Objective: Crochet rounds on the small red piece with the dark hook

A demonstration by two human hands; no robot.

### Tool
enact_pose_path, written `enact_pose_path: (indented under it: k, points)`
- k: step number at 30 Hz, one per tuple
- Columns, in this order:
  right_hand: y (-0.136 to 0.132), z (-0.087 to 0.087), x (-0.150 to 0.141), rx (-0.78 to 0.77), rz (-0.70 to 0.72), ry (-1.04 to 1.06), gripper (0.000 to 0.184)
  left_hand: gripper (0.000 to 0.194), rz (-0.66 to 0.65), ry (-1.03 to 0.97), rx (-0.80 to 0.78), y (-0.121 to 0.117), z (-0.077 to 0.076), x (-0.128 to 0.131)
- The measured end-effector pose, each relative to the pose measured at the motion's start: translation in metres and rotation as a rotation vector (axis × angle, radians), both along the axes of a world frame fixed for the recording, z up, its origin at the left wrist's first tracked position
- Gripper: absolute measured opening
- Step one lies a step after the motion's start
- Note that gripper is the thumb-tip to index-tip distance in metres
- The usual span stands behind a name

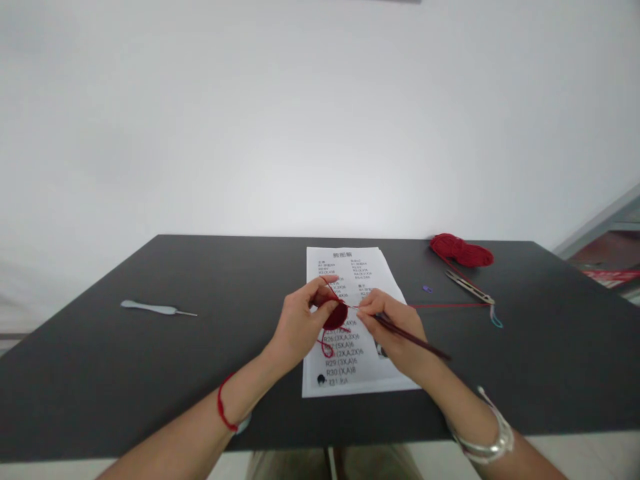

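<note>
Between the thumb and fingers of my left hand point(300, 320) is a small round piece of dark red crochet point(336, 316), with a strand of yarn over the raised index finger. A loose yarn tail point(327, 349) dangles below it. My right hand point(397, 327) grips a crochet hook point(415, 341) with a dark brown handle, its thin tip meeting the edge of the crochet piece. Both hands hover over a printed pattern sheet point(345, 387), hiding part of its text.
A red yarn skein point(461, 250) lies at the back right, its strand running past yarn scissors point(470, 288) with a teal cord. Near them is a small purple stitch marker point(427, 289). A grey-handled hook point(155, 308) rests on the left of the black table point(225, 267).
</note>
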State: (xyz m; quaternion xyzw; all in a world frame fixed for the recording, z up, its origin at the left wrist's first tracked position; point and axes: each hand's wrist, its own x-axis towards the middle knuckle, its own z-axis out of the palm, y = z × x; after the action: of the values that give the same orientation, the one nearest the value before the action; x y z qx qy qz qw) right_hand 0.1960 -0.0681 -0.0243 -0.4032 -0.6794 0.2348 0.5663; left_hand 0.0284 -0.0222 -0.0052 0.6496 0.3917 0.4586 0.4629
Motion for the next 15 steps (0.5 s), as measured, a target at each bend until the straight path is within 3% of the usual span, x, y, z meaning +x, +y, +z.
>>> enact_pose_path:
  k: [5, 8, 11, 15]
  points:
    - [0.007, 0.006, -0.003, -0.315, 0.169, 0.463, 0.017, 0.013, -0.108, -0.122, -0.123, -0.004, 0.005, 0.001]
    - [0.008, 0.005, -0.01, -0.359, 0.23, 0.564, 0.02, 0.019, -0.114, -0.205, -0.177, -0.008, 0.007, 0.004]
    - [0.008, -0.003, -0.014, -0.202, 0.141, 0.392, 0.015, 0.032, -0.13, -0.322, -0.283, -0.012, 0.004, 0.007]
    - [0.006, -0.013, -0.014, 0.228, -0.055, -0.163, 0.013, 0.043, -0.169, -0.431, -0.455, -0.016, 0.0, 0.012]
